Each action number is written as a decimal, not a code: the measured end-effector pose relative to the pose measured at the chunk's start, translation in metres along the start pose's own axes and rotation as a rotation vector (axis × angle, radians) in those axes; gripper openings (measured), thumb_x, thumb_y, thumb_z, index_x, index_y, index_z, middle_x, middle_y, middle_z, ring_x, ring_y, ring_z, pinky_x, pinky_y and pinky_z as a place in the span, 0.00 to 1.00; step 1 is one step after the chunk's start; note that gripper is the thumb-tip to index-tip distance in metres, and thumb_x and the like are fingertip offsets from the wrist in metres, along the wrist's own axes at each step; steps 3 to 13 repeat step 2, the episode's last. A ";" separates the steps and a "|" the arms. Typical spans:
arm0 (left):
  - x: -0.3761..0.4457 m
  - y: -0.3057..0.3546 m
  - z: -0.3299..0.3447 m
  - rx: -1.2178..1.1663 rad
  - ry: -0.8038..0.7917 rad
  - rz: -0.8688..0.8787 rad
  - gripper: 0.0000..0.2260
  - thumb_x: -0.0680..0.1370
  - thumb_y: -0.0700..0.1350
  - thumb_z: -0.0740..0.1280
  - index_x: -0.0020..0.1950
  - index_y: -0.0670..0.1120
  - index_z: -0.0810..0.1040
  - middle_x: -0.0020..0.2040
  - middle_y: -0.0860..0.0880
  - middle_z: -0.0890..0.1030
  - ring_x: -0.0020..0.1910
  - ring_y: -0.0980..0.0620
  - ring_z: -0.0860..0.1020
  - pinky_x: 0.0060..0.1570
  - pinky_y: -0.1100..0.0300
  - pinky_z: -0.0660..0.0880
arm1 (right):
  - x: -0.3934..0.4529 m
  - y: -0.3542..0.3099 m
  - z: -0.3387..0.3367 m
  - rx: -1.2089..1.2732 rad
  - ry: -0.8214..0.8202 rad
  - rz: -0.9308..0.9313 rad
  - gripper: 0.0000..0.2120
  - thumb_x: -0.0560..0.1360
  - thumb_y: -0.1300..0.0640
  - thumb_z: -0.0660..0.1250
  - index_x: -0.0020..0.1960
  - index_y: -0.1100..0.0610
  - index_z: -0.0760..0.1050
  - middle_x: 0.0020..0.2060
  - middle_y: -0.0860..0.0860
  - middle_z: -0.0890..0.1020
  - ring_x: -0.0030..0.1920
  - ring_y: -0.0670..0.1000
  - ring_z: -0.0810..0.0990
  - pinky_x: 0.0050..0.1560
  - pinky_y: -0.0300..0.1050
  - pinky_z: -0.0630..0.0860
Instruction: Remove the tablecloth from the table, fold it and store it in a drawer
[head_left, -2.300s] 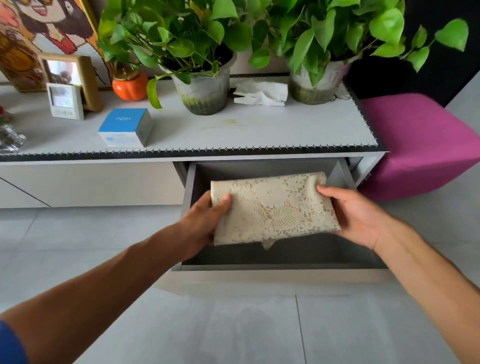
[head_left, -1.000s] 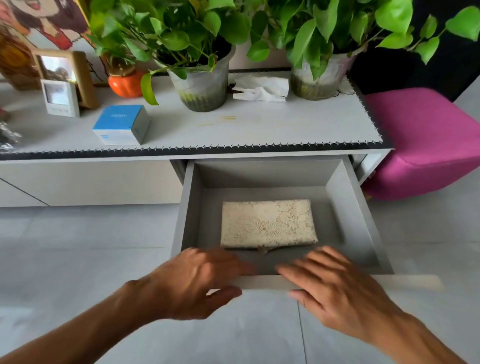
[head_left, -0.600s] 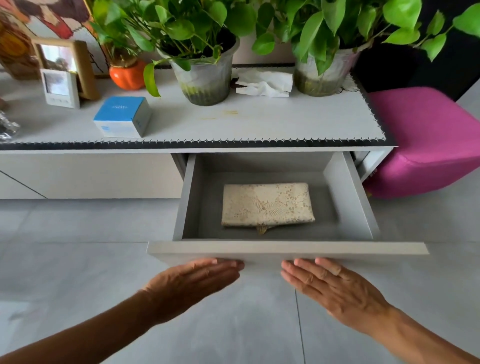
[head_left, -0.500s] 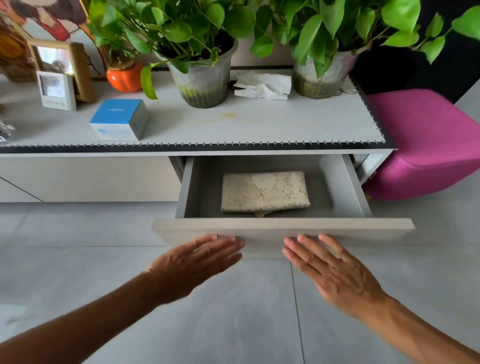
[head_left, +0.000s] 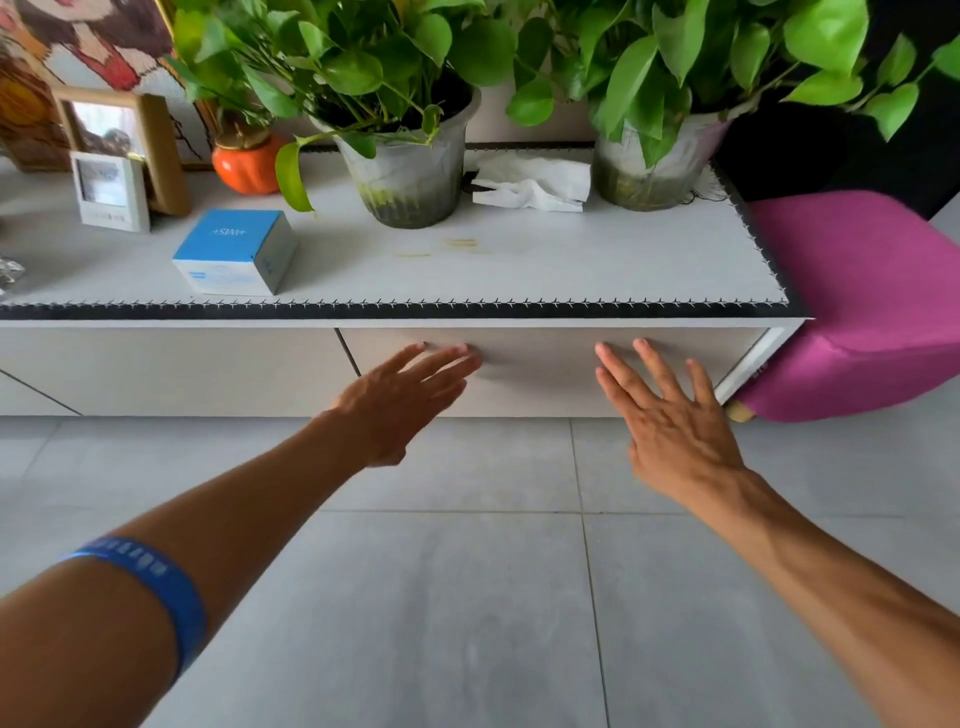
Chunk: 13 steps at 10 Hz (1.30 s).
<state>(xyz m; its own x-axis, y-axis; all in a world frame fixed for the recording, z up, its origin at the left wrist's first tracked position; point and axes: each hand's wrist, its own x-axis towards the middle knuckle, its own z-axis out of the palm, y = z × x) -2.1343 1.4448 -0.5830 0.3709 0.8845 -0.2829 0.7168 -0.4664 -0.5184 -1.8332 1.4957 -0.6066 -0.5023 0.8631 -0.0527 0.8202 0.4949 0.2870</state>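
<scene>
The drawer (head_left: 545, 374) of the low white cabinet is pushed in flush with the cabinet front. The folded lace tablecloth is hidden inside it. My left hand (head_left: 405, 400) is flat with fingers spread, its fingertips against the left part of the drawer front. My right hand (head_left: 670, 421) is flat as well, fingertips at the right part of the front. Neither hand holds anything.
On the cabinet top (head_left: 519, 270) stand two potted plants (head_left: 410, 176) (head_left: 660, 161), a crumpled tissue (head_left: 535, 182), a blue box (head_left: 234, 252), an orange vase (head_left: 244, 163) and picture frames (head_left: 111, 189). A magenta stool (head_left: 872, 301) sits to the right. Grey floor tiles (head_left: 467, 597) lie below.
I put the folded tablecloth into the open drawer and let go. Both hands then pushed the drawer front inward, and the drawer is now shut with the cloth out of sight.
</scene>
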 end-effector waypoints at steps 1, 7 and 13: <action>-0.004 0.015 -0.012 -0.264 -0.118 -0.027 0.35 0.79 0.49 0.59 0.80 0.50 0.42 0.81 0.47 0.39 0.80 0.47 0.40 0.77 0.48 0.50 | -0.006 0.001 -0.012 0.174 -0.041 -0.075 0.40 0.77 0.52 0.62 0.80 0.48 0.41 0.78 0.46 0.32 0.80 0.54 0.39 0.76 0.55 0.52; -0.021 0.008 -0.024 -0.770 -0.249 -0.012 0.31 0.79 0.54 0.63 0.79 0.58 0.52 0.80 0.53 0.56 0.78 0.53 0.58 0.75 0.52 0.60 | -0.025 0.002 -0.022 0.456 -0.048 -0.090 0.37 0.77 0.49 0.63 0.80 0.47 0.47 0.80 0.46 0.40 0.80 0.51 0.47 0.75 0.49 0.56; -0.021 0.008 -0.024 -0.770 -0.249 -0.012 0.31 0.79 0.54 0.63 0.79 0.58 0.52 0.80 0.53 0.56 0.78 0.53 0.58 0.75 0.52 0.60 | -0.025 0.002 -0.022 0.456 -0.048 -0.090 0.37 0.77 0.49 0.63 0.80 0.47 0.47 0.80 0.46 0.40 0.80 0.51 0.47 0.75 0.49 0.56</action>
